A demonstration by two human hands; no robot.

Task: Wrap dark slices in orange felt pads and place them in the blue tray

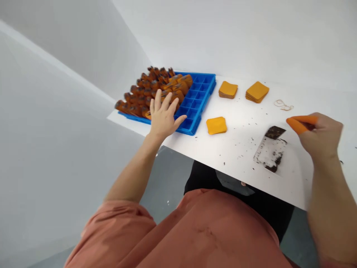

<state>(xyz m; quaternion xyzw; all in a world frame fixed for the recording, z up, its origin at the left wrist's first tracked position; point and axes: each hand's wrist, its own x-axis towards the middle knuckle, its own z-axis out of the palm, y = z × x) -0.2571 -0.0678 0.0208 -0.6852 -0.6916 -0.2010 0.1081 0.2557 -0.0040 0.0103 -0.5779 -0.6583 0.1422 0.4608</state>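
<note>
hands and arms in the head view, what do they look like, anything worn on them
Both the left hand and right hand are bare, with no watch or bracelet visible. The left sleeve is loose, plain rust-orange cloth, ending near the elbow, with the forearm uncovered. No cables or markings show.

Head cam, facing fwd & down, near white tbl (240, 109), shirt (220, 227) at btm.
</note>
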